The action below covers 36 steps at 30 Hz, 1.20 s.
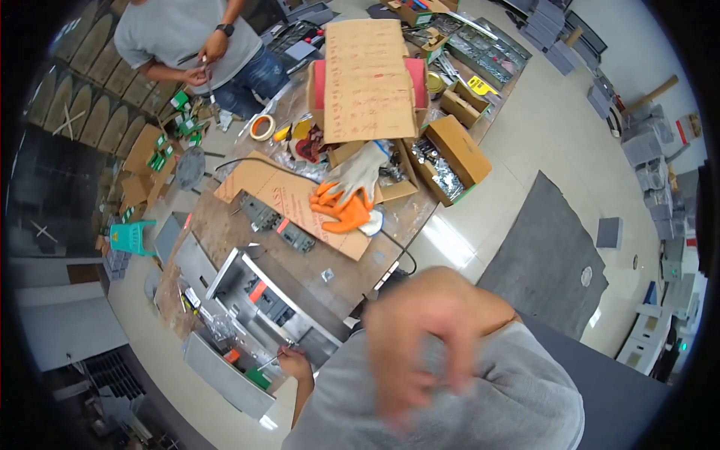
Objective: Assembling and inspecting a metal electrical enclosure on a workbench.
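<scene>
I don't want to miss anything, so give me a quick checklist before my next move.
1. Metal enclosure open on top: ok.
2. Circuit breaker inside it: ok.
3. Left hand next to the enclosure: ok; what it grips: cannot tell.
4. Right hand empty: cannot tell, it's blurred.
5. Work gloves worn: not ok, they lie on the cardboard.
6. Co-worker's hands away from the enclosure: ok.

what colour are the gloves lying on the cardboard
The gloves are orange where coated and greyish white on the knit part; best seen in the head view.
</scene>
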### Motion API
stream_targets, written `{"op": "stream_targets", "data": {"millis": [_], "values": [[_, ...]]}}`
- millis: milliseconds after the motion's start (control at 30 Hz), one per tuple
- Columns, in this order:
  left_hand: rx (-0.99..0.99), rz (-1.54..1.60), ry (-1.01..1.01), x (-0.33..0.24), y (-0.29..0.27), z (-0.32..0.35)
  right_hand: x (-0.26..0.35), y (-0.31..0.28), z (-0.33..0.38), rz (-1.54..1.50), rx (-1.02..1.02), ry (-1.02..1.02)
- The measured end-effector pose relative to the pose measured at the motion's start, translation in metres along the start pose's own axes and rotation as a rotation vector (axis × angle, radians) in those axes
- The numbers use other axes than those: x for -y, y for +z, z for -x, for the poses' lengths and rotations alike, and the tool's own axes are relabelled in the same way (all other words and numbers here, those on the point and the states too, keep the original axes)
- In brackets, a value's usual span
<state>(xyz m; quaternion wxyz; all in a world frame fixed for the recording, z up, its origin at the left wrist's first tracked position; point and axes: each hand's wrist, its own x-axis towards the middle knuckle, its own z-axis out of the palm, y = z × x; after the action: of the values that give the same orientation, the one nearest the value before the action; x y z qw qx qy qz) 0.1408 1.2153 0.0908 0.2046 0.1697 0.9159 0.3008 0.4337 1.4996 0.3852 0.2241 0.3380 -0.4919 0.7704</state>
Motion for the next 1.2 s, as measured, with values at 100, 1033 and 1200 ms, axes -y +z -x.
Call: {"op": "stream_targets", "data": {"millis": [100,1033,1200], "values": [[-0.019,-0.115,0.142,0.075,0.006,-0.011,-0.077,-0.013,-0.026,0.114,-0.319,0.638],[-0.125,0.275,0.046,0.056,0.020,0.003,-0.274,-0.129,0.112,2.020,-0.776,1.629],[-0.082,0.299,0.046,0.042,0.012,0.011,-0.252,-0.154,0.158,1.863,-0.585,1.753]]}}
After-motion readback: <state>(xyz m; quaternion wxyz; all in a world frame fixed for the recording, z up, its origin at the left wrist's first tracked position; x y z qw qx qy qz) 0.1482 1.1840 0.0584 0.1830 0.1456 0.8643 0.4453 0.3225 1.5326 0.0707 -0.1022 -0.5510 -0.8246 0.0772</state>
